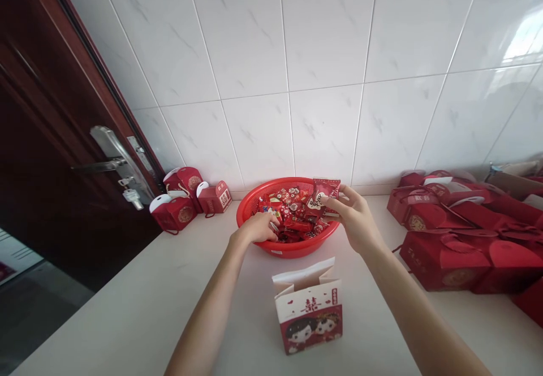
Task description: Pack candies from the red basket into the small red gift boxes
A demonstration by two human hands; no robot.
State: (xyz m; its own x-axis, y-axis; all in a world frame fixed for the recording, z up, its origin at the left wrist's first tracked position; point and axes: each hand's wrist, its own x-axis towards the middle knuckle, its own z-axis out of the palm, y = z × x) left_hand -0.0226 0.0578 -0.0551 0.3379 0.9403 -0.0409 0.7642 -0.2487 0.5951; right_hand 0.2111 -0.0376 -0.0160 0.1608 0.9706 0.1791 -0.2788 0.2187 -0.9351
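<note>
A red plastic basket (288, 250) full of red wrapped candies (292, 209) stands against the wall. My left hand (259, 228) reaches over its front left rim, fingers curled down among the candies; what the fingertips hold, if anything, is hidden. Above the basket's right side, my right hand (354, 215) pinches a red candy packet (323, 196) between thumb and fingers. In front of the basket, an upright paper box (311, 319) with two cartoon figures has its top open toward the basket.
Three small red gift boxes (175, 212) sit at the back left beside the dark door (51, 138). Many red boxes (449, 260) crowd the right side of the white table (169, 285). A tiled wall rises behind.
</note>
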